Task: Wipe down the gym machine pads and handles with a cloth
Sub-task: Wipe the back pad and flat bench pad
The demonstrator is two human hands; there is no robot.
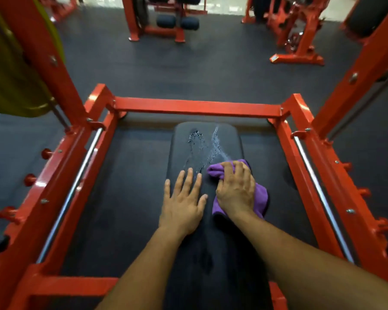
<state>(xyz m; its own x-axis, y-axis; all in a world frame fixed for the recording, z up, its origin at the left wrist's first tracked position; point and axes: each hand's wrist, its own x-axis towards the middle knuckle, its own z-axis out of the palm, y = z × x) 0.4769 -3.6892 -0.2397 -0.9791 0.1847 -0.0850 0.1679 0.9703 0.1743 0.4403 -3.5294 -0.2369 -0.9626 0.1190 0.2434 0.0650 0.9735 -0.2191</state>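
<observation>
1. Down the middle of the view we see a long black bench pad, running from near to far inside a red steel frame.
2. Our left hand lies flat on the pad, fingers straight and spread, holding nothing.
3. Our right hand sits just right of it, fingers curled over a bunched purple cloth and pressing it onto the pad near its right edge.
4. Cloth shows beyond the fingertips on the far side and out from under the palm on the right.
5. Wet streaks glisten on the far half of the pad, beyond both hands.
6. Chrome guide rods run along the frame's left and right sides.
7. Dark rubber floor beyond; more red machines stand at the far side, blurred.
8. A yellow-green plate hangs at the far left.
</observation>
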